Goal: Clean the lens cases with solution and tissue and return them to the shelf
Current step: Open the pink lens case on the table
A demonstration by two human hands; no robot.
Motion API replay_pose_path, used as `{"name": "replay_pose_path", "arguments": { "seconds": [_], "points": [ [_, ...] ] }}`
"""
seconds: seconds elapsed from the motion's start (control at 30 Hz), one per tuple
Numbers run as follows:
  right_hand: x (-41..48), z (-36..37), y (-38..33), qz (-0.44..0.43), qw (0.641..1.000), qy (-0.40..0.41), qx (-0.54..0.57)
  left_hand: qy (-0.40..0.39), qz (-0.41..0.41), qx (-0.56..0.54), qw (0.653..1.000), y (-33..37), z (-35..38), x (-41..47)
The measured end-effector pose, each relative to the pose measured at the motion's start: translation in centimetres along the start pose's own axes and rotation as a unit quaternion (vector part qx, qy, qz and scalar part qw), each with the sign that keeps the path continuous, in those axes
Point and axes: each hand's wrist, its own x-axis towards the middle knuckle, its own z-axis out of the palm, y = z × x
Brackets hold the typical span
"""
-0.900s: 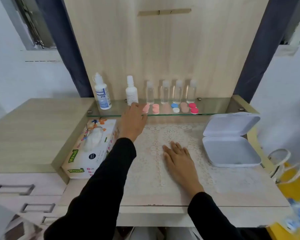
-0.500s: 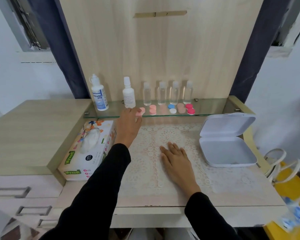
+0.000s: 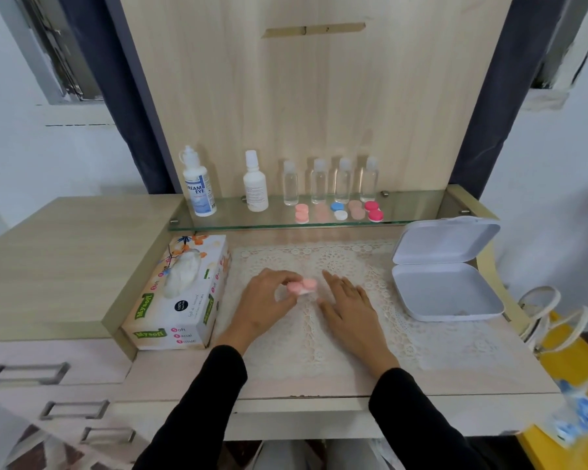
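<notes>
**Item:** pink lens case (image 3: 301,287), twin-cup, over the lace mat (image 3: 319,334) at the middle of the counter (image 3: 319,388). Whether it rests on the mat or hangs just above it cannot be told.

**Holder:** left hand (image 3: 265,300). Its fingers (image 3: 279,274) and thumb curl round the case's left cup and pinch it.

**Axis:** the long axis runs left to right, roughly along the counter's front edge. The free right cup points toward the right hand (image 3: 350,300).

**Right hand:** flat on the mat, fingers straight, holding nothing. The index tip is just beside the free cup, apparently not touching it. Judged the nearer hand for opening that cap.

**Stock on the glass shelf (image 3: 421,206), along the counter's back edge:** five more lens cases (image 3: 338,212) in a row right of centre, and a solution bottle (image 3: 199,188) near the left end.

**Tissue box (image 3: 180,293):** at the counter's left edge, near the left hand.

**Stage, as judged:** one case is down from the shelf, and neither solution nor tissue is in hand yet.
</notes>
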Motion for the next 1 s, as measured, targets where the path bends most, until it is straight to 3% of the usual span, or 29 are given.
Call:
{"name": "replay_pose_path", "arguments": {
  "seconds": [0.27,0.7,1.0],
  "points": [
    [0.1,0.2,0.2,-0.042,0.998,-0.03,-0.039,-0.035,0.005,-0.003,0.999,-0.6,1.4,-0.9],
    [0.3,0.5,0.5,-0.042,0.998,-0.008,-0.039,-0.041,0.039,0.029,0.998,-1.0,1.9,-1.0],
    [0.5,0.6,0.5,-0.024,0.999,-0.013,-0.034,-0.002,-0.017,0.007,1.0,-0.7,2.2,-0.7]
  ]
}}
